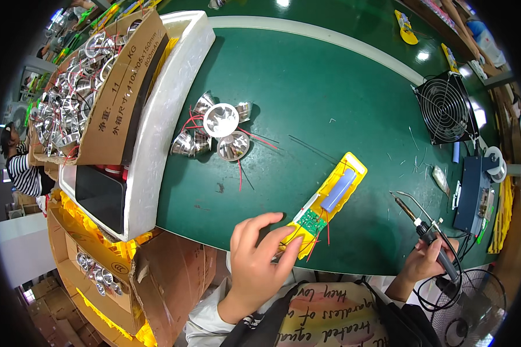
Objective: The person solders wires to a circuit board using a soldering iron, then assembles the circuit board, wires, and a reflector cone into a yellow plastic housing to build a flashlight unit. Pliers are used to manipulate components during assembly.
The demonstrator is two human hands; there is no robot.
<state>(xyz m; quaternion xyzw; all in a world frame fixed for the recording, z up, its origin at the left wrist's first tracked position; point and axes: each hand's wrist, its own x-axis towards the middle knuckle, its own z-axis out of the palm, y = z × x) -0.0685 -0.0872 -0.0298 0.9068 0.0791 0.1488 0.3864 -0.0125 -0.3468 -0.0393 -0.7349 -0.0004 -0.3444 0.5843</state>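
On the green table just in front of me lies an open yellow plastic casing (351, 168), slanting away to the right. Inside it sit a blue cylindrical battery (338, 189) and a small green circuit board (312, 221). Red and dark wires stick out beside the board. My left hand (261, 251) grips the casing's near end, thumb and fingertips close to the board. My right hand (427, 261) is closed round a black-handled soldering iron (428, 236) with a thin curved metal tube alongside. Its tip points up and left, to the right of the casing and apart from it.
Several silver reflector cups (233, 146) with red and black wires lie left of centre. A cardboard box (107, 110) full of such cups rests on a white foam box (156, 150). At right stand a black fan (446, 110), a dark blue device (469, 194) and a solder spool (495, 164).
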